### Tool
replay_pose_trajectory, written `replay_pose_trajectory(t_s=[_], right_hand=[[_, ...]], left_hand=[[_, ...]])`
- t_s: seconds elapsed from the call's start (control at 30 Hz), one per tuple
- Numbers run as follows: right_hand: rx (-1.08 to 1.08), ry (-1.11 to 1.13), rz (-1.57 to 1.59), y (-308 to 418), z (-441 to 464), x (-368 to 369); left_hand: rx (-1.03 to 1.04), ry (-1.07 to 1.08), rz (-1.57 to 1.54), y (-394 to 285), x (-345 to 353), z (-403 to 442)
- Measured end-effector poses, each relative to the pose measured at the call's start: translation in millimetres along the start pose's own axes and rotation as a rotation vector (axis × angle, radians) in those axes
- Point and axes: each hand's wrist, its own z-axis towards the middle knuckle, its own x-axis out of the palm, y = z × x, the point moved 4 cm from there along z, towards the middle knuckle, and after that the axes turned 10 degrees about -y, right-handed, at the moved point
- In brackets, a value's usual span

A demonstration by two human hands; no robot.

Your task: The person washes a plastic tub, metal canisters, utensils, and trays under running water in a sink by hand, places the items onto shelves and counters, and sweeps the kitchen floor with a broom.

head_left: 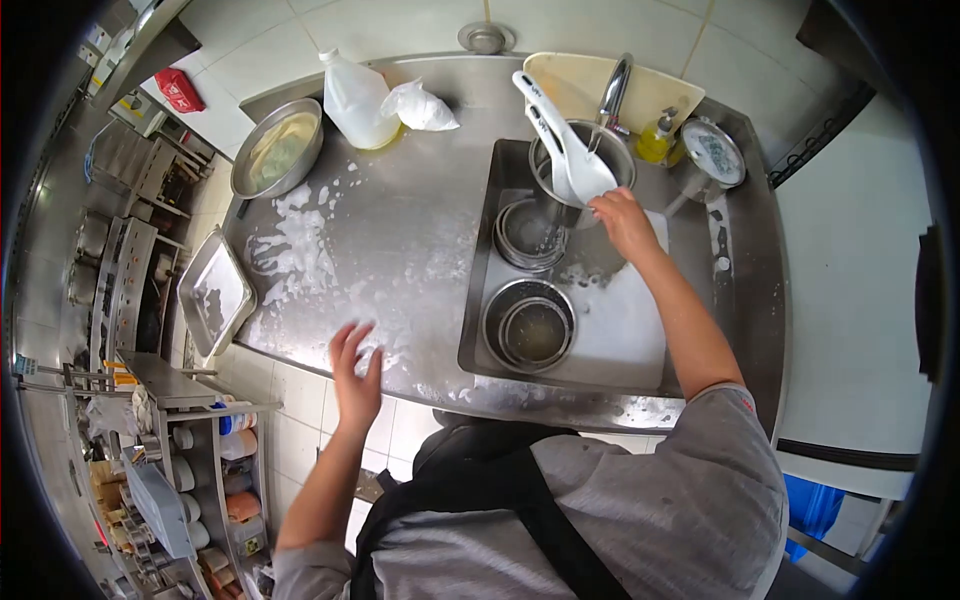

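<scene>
My right hand [622, 218] pinches the bowl edge of a white serving spoon [588, 172] above the sink's far side. A second white spoon [556, 165] lies alongside it, partly covered. Both long handles point up toward the back wall. Just beneath them is a large metal pot [612, 150], below the curved faucet [617, 90]. My left hand [357, 380] hovers over the front edge of the steel counter [400, 230], fingers apart and holding nothing. Suds and water lie on the counter near it.
Nested round metal pans [530, 235] and more pans with liquid [532, 325] sit in the sink [468, 330]. A metal bowl [240, 180], plastic jug [355, 100] and white bag [420, 106] stand back left. A rectangular tray [247, 300] rests at the left edge; a soap bottle [655, 142] stands back right.
</scene>
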Motion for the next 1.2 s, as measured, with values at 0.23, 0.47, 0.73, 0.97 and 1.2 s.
replay_pose_trajectory(t_s=[0.23,0.47,0.73,0.97,1.2], right_hand=[[-0.005,0.004,-0.072,-30,-17,29],[0.075,0.033,-0.069,-29,-36,52],[0.079,0.096,-0.100,-32,-44,65],[0.084,0.082,-0.103,-30,-50,63],[0.123,0.120,-0.172,-24,-55,60]], left_hand=[[-0.202,-0.066,0.562,171,-129,-224],[-0.858,0.324,0.762,235,-212,-429],[-0.863,0.044,0.361,264,-201,-459],[-0.329,0.221,0.599,219,-176,-362],[-0.338,0.209,0.663,229,-189,-391]])
